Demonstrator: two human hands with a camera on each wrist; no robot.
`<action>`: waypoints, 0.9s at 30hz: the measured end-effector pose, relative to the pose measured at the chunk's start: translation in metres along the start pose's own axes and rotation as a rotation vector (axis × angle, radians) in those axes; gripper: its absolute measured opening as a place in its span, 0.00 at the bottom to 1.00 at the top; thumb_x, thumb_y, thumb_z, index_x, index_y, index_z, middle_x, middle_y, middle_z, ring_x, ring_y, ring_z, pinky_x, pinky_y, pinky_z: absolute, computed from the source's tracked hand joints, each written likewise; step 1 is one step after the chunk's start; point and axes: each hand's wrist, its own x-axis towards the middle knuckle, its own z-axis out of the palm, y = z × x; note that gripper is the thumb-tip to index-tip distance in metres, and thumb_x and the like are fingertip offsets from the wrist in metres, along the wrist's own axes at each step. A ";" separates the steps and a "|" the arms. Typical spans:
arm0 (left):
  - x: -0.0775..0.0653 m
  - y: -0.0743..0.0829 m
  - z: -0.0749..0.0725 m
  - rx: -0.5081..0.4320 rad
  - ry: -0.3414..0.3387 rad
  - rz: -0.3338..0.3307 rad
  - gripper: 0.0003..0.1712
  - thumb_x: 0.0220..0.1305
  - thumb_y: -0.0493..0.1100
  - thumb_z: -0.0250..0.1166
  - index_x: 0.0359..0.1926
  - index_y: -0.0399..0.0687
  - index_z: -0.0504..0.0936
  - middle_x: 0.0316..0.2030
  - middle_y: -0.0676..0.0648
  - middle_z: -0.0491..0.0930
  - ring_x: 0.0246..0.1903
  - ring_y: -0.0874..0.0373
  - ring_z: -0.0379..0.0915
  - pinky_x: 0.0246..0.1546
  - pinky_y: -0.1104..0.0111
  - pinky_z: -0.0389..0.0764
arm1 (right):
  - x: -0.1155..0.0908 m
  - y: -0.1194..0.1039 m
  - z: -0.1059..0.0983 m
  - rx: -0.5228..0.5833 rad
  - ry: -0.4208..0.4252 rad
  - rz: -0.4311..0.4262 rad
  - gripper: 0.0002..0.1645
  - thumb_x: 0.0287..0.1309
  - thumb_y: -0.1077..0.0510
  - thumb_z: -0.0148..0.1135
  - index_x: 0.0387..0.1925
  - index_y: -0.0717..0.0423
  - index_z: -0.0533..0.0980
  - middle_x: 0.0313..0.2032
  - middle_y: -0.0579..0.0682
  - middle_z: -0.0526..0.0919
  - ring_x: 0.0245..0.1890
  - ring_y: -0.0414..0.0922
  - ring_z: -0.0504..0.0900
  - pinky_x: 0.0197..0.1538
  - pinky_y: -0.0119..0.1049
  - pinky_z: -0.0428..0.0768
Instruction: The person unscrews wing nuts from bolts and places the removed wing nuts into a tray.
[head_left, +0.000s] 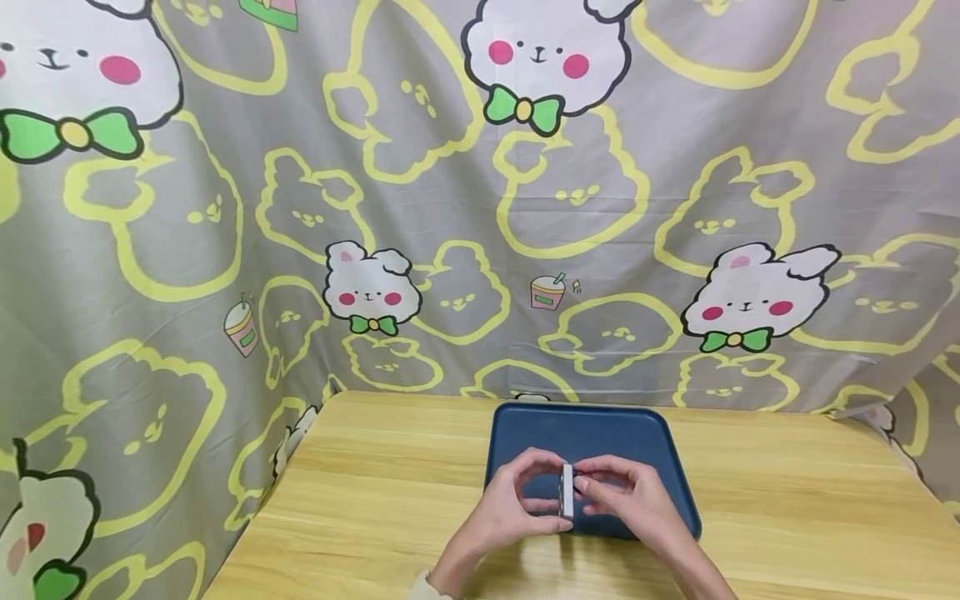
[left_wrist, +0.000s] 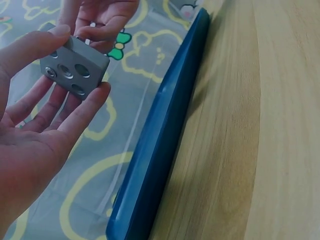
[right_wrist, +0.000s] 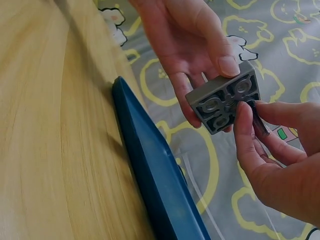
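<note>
My left hand (head_left: 513,504) grips a small grey metal block (left_wrist: 75,64) by its edges, thumb on one side and fingertips on the opposite one. One face of the block has several round holes, seen in the left wrist view. The other face, in the right wrist view, is hollowed, with raised rings and ribs. At that hollowed face my right hand (head_left: 633,498) pinches a small dark threaded screw (right_wrist: 261,125) between thumb and fingers. The screw's far part is hidden by the fingertips. Both hands are held above a dark blue tray (head_left: 585,425).
The tray lies on a light wooden table (head_left: 375,483), its raised rim around it. Behind and to the left hangs a grey curtain (head_left: 450,208) with yellow outlines and white rabbit prints, reaching the table's back edge.
</note>
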 end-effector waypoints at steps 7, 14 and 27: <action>0.000 -0.001 0.001 -0.002 0.005 -0.018 0.35 0.52 0.25 0.76 0.61 0.43 0.76 0.58 0.44 0.75 0.63 0.51 0.72 0.51 0.57 0.86 | 0.000 0.003 -0.001 -0.038 0.008 -0.022 0.22 0.64 0.58 0.71 0.54 0.70 0.80 0.42 0.59 0.86 0.39 0.53 0.89 0.42 0.46 0.90; -0.002 -0.002 -0.001 -0.025 0.001 -0.049 0.32 0.56 0.28 0.75 0.61 0.43 0.77 0.58 0.44 0.76 0.64 0.46 0.72 0.51 0.57 0.86 | -0.003 0.001 0.003 -0.214 0.063 -0.158 0.12 0.62 0.62 0.72 0.46 0.63 0.83 0.40 0.56 0.88 0.37 0.52 0.90 0.37 0.44 0.90; -0.002 0.004 -0.006 -0.059 0.014 -0.085 0.31 0.59 0.32 0.76 0.62 0.43 0.77 0.59 0.45 0.76 0.63 0.51 0.73 0.51 0.56 0.86 | -0.002 0.006 0.011 -0.675 0.144 -0.890 0.23 0.49 0.75 0.76 0.38 0.45 0.83 0.41 0.39 0.83 0.36 0.35 0.83 0.35 0.23 0.83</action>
